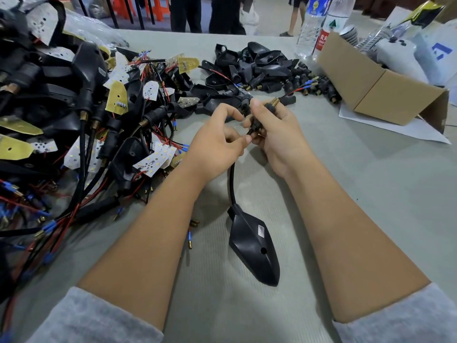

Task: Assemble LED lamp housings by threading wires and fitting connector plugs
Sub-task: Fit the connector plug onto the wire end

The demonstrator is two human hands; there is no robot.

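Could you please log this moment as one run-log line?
left hand: pinches cable | right hand: grips connector plug | lamp housing: on table

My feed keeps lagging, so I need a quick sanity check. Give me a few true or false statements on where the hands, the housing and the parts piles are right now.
1. Both hands hold the black connector plug above the table. True: left hand, right hand.
2. The black lamp housing lies between the forearms, joined to the plug by a black cable. True.
3. The cardboard box sits on the person's left. False: it is on the right.
4. The heap of wired LED boards lies on the right. False: on the left.
5. Two water bottles stand behind the box. True.
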